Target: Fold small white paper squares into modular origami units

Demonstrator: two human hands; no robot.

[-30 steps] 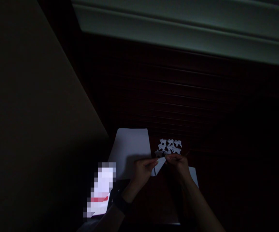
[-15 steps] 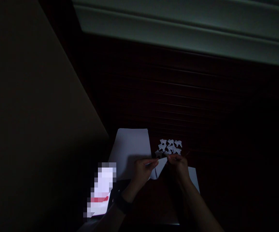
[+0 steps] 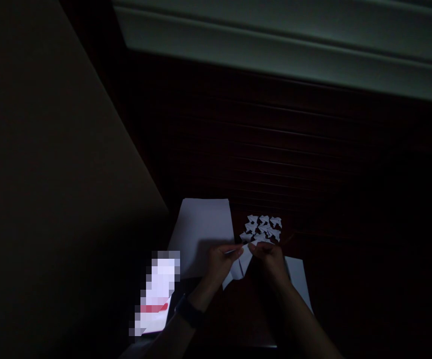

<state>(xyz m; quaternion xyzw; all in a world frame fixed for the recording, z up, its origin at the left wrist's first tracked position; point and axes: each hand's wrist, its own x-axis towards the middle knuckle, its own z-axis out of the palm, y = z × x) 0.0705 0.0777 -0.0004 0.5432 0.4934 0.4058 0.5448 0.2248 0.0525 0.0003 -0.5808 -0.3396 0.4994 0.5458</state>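
Between my two hands is a folded sheet of white paper (image 3: 242,264), creased, with a pointed corner hanging toward me. My left hand (image 3: 220,264), with a dark band on the wrist, pinches its left side between thumb and fingers. My right hand (image 3: 271,257) grips the upper right part, fingers closed on it. Just beyond the hands lie several small folded white paper shapes (image 3: 264,228) in rough rows on the dark table (image 3: 251,319); the nearest ones are partly covered by the held paper and my right hand.
A stack of white paper (image 3: 204,219) lies behind my left hand. More white paper (image 3: 299,279) shows beside my right forearm. At lower left a bright, blurred-out screen (image 3: 159,289) glows. A pale wall (image 3: 70,149) bounds the left; a light slatted panel (image 3: 276,45) is above.
My right hand has moved left, nearer my left hand, taking hold lower on the paper. The paper has turned, and a lower-left corner now shows below my left hand.
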